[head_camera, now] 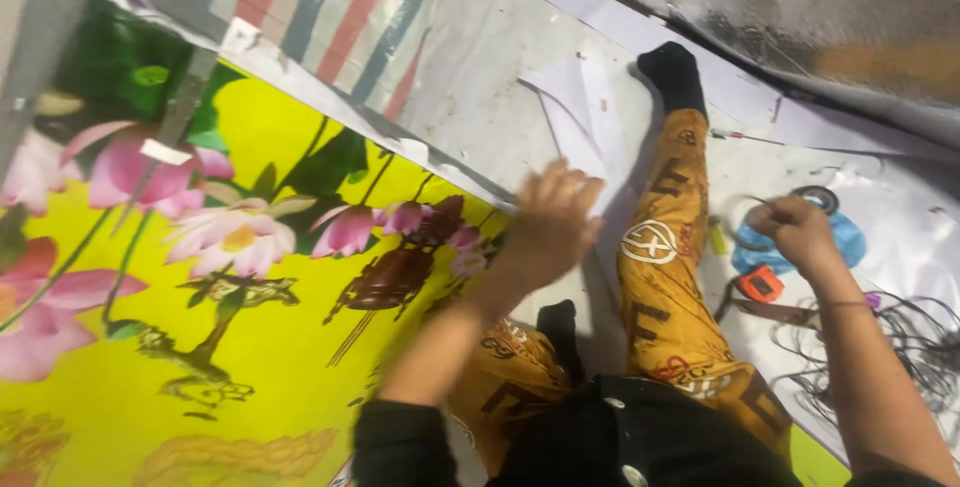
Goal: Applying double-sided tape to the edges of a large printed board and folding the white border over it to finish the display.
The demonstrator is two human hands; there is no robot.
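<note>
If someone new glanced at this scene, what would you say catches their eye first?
The bright yellow banner printed with pink lotus flowers fills the left side. Beside it, the person's orange patterned trouser leg stretches across the white floor sheet. The left hand hovers at the banner's edge; the right hand rests by a tape roll.

Glossy printed banner, white sheet, woven cloth

The yellow flower banner (150,367) looks smooth and glossy, like plastic film. The white floor sheet (480,77) is matt and creased; the striped tarpaulin (330,7) looks woven; the trousers (665,287) are soft printed cloth.
</note>
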